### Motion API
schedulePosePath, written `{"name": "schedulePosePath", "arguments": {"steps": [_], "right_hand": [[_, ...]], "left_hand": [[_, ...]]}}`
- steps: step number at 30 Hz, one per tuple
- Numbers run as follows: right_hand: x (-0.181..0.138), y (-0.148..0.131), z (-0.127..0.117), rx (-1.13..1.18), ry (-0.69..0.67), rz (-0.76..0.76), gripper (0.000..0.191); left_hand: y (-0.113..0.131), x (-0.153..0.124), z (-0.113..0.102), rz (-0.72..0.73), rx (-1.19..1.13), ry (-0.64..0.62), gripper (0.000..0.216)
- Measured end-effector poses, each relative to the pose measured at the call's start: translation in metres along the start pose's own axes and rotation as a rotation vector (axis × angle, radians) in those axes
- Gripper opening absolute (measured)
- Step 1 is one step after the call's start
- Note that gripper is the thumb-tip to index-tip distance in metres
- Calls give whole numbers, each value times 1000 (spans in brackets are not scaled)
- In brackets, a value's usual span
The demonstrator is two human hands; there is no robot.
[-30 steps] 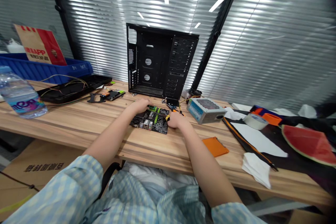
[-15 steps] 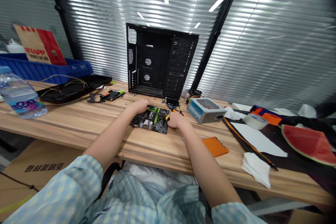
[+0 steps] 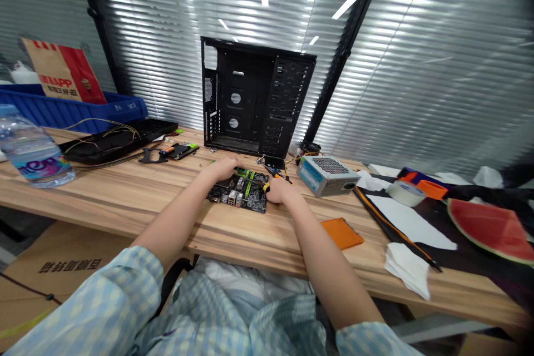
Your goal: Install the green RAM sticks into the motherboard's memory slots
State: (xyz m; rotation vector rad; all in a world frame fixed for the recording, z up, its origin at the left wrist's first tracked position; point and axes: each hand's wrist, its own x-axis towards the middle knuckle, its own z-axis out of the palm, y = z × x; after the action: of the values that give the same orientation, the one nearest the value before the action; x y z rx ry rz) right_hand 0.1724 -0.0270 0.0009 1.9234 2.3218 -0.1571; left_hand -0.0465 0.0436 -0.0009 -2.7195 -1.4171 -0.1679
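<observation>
A black motherboard (image 3: 255,200) with bright green slots lies flat on the wooden table in front of me. My left hand (image 3: 224,169) is closed on its far left part, with the fingertips mostly hidden. At the board's right edge, my right hand (image 3: 278,190) is wrapped round a screwdriver (image 3: 266,187). Its yellow and black handle end shows, and a thin shaft seems to reach left over the board. Just beyond the right hand lies a tool with orange and black handles (image 3: 280,174).
Behind the board stands an open black computer case (image 3: 250,94). A power supply (image 3: 327,175) and an orange drive bracket (image 3: 342,233) are to the right, near a watermelon slice (image 3: 490,228). At left are a water bottle (image 3: 35,150), a blue bin (image 3: 120,108) and a black panel (image 3: 104,144).
</observation>
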Motion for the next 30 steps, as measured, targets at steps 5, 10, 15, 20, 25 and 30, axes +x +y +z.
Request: {"name": "schedulePosePath", "arguments": {"steps": [5, 10, 15, 20, 25, 30], "right_hand": [[0, 0, 0, 5, 2, 3, 41], [-1, -1, -1, 6, 3, 1, 41], [-1, 0, 0, 6, 1, 3, 43], [0, 0, 0, -3, 3, 2, 43], [1, 0, 1, -3, 1, 4, 41], [0, 0, 1, -3, 4, 5, 41]], "left_hand": [[1, 0, -2, -2, -13, 8, 43], [0, 0, 1, -3, -23, 14, 44], [3, -1, -2, -18, -40, 10, 44], [5, -2, -6, -17, -39, -31, 45], [5, -2, -6, -20, -36, -30, 45], [4, -2, -4, -11, -41, -12, 44]]}}
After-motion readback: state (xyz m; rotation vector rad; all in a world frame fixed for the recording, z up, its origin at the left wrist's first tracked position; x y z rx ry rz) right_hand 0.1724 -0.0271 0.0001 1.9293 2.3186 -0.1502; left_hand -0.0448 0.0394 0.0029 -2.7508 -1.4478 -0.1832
